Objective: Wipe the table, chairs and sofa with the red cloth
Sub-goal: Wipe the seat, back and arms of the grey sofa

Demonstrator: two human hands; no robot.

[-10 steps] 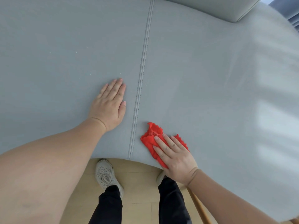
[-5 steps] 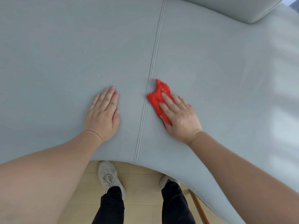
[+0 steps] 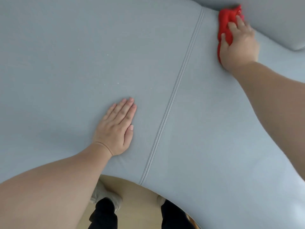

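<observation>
The red cloth (image 3: 226,25) lies bunched under your right hand (image 3: 239,42), fingers pressing it onto the sofa seat (image 3: 66,63) just before the back cushion (image 3: 274,22), while your left hand (image 3: 115,129) rests flat, fingers together, left of the seam (image 3: 173,96).

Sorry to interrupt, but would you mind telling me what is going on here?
A person is wiping a grey sofa. The right hand presses the red cloth onto the far edge of the seat, by the back cushion, right of the seam. The left hand rests flat on the seat, left of the seam. White specks lie beyond it.
</observation>
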